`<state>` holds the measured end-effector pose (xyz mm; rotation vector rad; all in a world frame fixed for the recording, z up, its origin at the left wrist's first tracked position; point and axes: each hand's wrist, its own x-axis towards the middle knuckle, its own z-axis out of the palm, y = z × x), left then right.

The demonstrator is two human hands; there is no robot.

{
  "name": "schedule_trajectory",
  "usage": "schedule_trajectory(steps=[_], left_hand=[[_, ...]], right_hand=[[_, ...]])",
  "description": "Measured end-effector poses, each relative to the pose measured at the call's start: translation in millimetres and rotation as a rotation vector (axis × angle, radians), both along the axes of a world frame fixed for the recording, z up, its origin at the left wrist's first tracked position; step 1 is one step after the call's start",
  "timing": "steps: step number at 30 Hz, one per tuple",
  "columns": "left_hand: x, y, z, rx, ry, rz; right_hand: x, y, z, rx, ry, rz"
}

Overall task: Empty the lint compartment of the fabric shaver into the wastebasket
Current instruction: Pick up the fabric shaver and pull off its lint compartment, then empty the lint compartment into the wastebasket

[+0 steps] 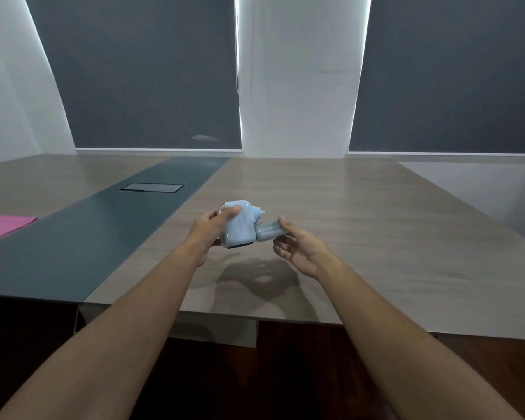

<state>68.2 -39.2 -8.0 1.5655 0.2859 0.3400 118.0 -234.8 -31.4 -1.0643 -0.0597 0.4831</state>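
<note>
1. Person's got both bare arms stretched out over a big wood-grain table, and the pale blue fabric shaver is held up off the surface between the hands. You can see its shadow on the tabletop right underneath.
2. Left hand is wrapped around the shaver's chunky body from the left side, thumb pressed on top near a clear bit at the upper left corner. Solid grip, fingers tucked behind and under it.
3. Right hand is on the handle, the ribbed greyer part poking out to the right. It's a looser hold: fingertips touch the handle's end and the palm is cupped open below it, not clamped around.
4. The shaver is lying sideways, dark opening on its underside facing the table edge, a little nub sticking up on the top right.
5. Can't tell from here whether the lint compartment is on or off.
6. Other stuff: a dark teal strip runs down the table with a flush cable hatch set in it, and a pink sheet sits at the far left edge. 2 grey roller blinds cover the windows behind.
</note>
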Motion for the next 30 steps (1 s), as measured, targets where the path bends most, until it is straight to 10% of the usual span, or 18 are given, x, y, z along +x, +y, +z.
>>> schedule_trajectory(steps=[22, 30], left_hand=[[10, -47, -26, 0.460, 0.106, 0.173], [1, -119, 30, 0.723, -0.213, 0.253]], right_hand=[[-14, -108, -7, -0.132, -0.233, -0.213], [-57, -187, 14, -0.105, -0.312, -0.315]])
